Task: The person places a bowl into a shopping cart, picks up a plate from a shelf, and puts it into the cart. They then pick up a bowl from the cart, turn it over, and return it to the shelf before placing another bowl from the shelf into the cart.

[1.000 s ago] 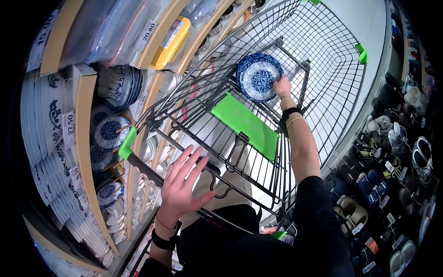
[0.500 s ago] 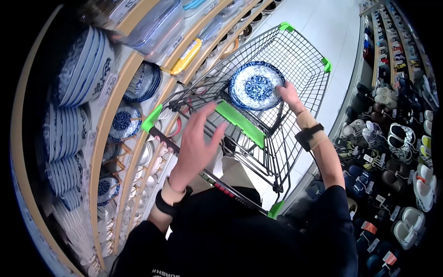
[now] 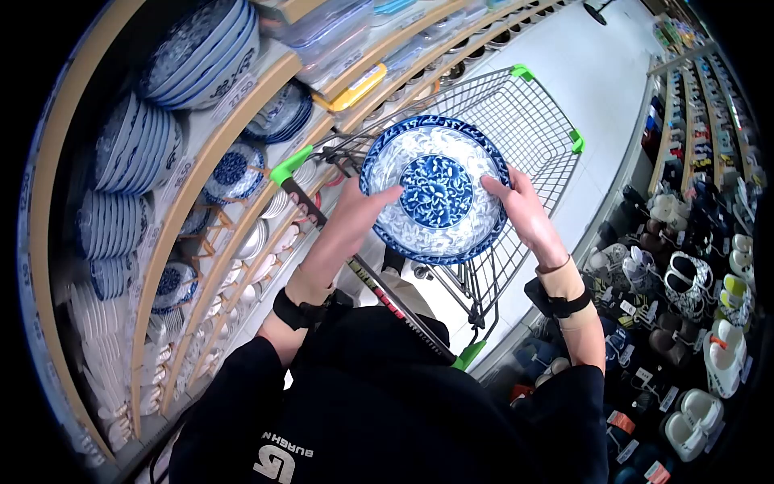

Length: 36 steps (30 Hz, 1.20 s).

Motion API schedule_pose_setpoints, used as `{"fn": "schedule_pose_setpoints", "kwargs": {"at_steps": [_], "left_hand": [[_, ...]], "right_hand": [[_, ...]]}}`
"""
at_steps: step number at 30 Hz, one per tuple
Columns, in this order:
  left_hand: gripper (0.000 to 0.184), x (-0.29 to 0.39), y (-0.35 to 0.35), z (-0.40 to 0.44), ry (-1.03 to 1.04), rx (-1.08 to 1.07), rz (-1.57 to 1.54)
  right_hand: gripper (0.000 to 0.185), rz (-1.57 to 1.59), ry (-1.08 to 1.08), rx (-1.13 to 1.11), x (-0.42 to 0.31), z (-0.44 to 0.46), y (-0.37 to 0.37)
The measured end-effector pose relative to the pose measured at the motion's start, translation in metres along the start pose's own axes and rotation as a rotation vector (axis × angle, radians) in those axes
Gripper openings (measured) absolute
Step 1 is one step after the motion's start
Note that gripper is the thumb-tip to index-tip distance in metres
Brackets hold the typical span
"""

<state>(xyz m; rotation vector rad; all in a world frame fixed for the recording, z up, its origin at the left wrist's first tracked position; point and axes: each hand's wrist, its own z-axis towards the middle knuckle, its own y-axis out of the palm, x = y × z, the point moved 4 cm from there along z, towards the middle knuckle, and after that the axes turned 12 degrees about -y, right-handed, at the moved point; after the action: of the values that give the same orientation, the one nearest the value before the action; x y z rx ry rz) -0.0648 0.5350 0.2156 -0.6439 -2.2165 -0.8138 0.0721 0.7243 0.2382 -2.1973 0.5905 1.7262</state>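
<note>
Holding a blue-and-white plate (image 3: 436,190) over the near end of a wire cart (image 3: 523,73). The left hand (image 3: 359,208) and right hand (image 3: 524,208) pinch opposite sides of its rim; each thumb lies on the patterned face, the other fingers being largely hidden behind. A sound hold calls for matched support from both sides, light thumbs, and a rim kept clear of the cart's handle (image 3: 379,292) and the stacked bowls (image 3: 141,145) at left.
</note>
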Motion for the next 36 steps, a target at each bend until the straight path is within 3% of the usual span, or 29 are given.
{"fn": "schedule_pose_setpoints", "kwargs": {"at_steps": [3,4,5,7,9,11,12,13,15,16,19,20,23,24,30,36], "left_hand": [[0.038,-0.009,-0.022,-0.031,0.044,0.087,-0.049],[0.039,-0.017,-0.036,-0.038,0.049,0.074,-0.007],[0.038,-0.020,-0.046,-0.049,0.110,0.121,0.032],[0.038,-0.020,-0.066,-0.072,0.242,0.221,0.110],[0.038,-0.009,-0.085,-0.105,0.342,0.322,0.263],[0.038,0.003,-0.100,-0.144,0.449,0.430,0.391],[0.040,-0.001,-0.113,-0.164,0.375,0.551,0.393],[0.040,0.003,-0.122,-0.183,0.478,0.506,0.468],[0.038,0.010,-0.139,-0.219,0.678,0.416,0.632],[0.034,0.014,-0.140,-0.235,0.868,0.389,0.613],[0.027,0.013,-0.151,-0.290,1.246,0.569,0.842],[0.021,0.012,-0.157,-0.308,1.255,0.511,0.915],[0.025,0.000,-0.177,-0.348,1.261,0.595,1.111],[0.025,-0.004,-0.181,-0.358,1.473,0.637,1.180],[0.025,-0.025,-0.210,-0.411,1.513,0.773,1.389],[0.027,-0.038,-0.235,-0.443,1.491,0.772,1.383]], "right_hand": [[0.049,-0.002,0.169,-0.022,0.002,-0.004,0.028],[0.057,0.011,0.143,-0.132,-0.004,-0.004,0.045],[0.057,-0.152,0.129,-0.134,-0.014,-0.010,0.057],[0.054,-0.128,-0.016,-0.307,-0.006,-0.006,0.080],[0.031,-0.216,-0.263,-0.344,-0.018,-0.011,0.111],[0.027,-0.437,-0.464,-0.348,-0.026,-0.020,0.140],[0.025,-0.487,-0.528,-0.395,-0.037,-0.028,0.156],[0.022,-0.536,-0.592,-0.442,-0.049,-0.035,0.172],[0.027,-0.558,-1.049,-0.474,-0.069,-0.049,0.204],[0.030,-0.485,-1.174,-0.576,-0.080,-0.055,0.221],[0.026,-0.423,-1.589,-0.719,-0.105,-0.075,0.268],[0.023,-0.527,-1.653,-0.772,-0.114,-0.086,0.281],[0.023,-0.583,-1.986,-0.853,-0.124,-0.107,0.317],[0.027,-0.584,-2.030,-0.893,-0.122,-0.111,0.327],[0.029,-0.628,-2.133,-0.966,-0.125,-0.144,0.380],[0.028,-0.606,-2.168,-0.986,-0.116,-0.164,0.417]]}}
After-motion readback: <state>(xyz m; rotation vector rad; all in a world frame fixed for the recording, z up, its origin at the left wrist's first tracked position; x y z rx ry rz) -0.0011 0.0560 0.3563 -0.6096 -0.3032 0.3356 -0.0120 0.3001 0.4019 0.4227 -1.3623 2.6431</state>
